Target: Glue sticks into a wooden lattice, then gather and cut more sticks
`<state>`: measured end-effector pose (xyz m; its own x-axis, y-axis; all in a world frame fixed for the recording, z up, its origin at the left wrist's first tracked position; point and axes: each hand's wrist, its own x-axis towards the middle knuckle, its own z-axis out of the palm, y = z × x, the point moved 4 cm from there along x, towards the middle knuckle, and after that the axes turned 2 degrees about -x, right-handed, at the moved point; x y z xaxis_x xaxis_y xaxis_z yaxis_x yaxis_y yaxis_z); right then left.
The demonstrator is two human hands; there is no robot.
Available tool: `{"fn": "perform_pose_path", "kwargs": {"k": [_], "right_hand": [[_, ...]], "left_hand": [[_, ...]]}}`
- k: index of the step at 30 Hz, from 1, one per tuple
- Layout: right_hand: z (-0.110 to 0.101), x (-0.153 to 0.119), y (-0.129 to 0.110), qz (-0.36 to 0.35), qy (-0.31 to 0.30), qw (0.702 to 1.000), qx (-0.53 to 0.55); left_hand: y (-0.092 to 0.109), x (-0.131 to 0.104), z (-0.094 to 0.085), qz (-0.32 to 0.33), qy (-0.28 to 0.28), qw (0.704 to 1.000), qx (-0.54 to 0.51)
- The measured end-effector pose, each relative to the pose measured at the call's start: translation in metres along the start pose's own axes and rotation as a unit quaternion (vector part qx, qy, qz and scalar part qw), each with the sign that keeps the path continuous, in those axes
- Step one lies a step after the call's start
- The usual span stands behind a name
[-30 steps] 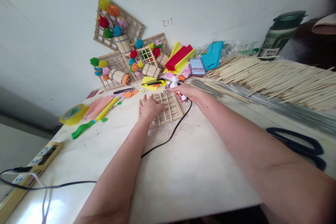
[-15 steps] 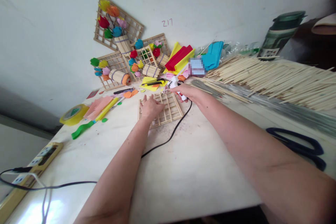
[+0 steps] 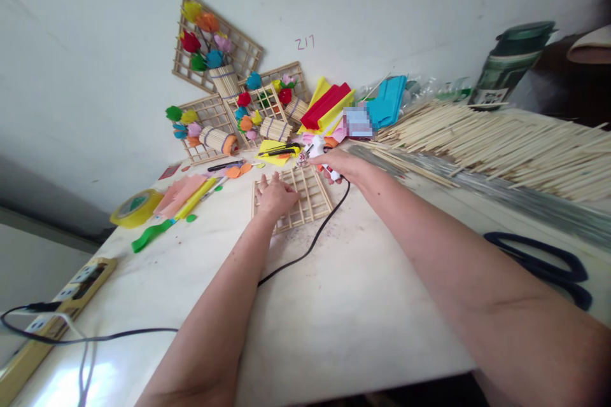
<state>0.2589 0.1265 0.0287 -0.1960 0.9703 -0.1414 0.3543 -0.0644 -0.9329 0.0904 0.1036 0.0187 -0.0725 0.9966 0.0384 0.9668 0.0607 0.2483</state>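
A square lattice of thin wooden sticks (image 3: 312, 196) lies flat on the white table. My left hand (image 3: 275, 196) rests on its left part with the fingers spread, covering some of the sticks. My right hand (image 3: 341, 164) is closed around a white hot glue gun (image 3: 316, 147) at the lattice's far right corner. The gun's nozzle end points to the left, over the far edge of the lattice. From its handle a black cord (image 3: 312, 248) curves across the table and passes under my left forearm.
Finished lattices with paper flowers (image 3: 217, 44) lean on the wall. A yellow box cutter (image 3: 281, 151) lies behind the lattice. Many wooden sticks (image 3: 501, 146), dark scissors (image 3: 539, 261) and a green bottle (image 3: 510, 63) are right. A tape roll (image 3: 136, 208) and power strip (image 3: 76, 292) are left.
Both hands stay almost in place, the left on the lattice and the right around the glue gun. The whole view has shifted very slightly.
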Motion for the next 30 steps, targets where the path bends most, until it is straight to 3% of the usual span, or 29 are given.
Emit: {"fn": "perform_pose_path", "kwargs": {"k": [8,14,23,30], "right_hand": [[-0.003,-0.012,-0.011,-0.009,0.006,1.0,0.002],[0.0,-0.018,-0.017,-0.039,-0.026,0.999,0.019],[-0.007,-0.04,0.004,-0.021,0.018,0.998,0.062],[0.0,-0.047,0.012,-0.024,0.016,0.997,0.078]], "left_hand": [[0.002,-0.001,0.001,0.005,-0.01,1.0,0.028],[0.004,-0.003,-0.005,0.016,-0.026,0.999,0.034],[0.002,0.0,-0.005,0.005,-0.039,0.998,0.042],[0.005,-0.016,-0.012,0.024,-0.035,0.998,0.05]]}}
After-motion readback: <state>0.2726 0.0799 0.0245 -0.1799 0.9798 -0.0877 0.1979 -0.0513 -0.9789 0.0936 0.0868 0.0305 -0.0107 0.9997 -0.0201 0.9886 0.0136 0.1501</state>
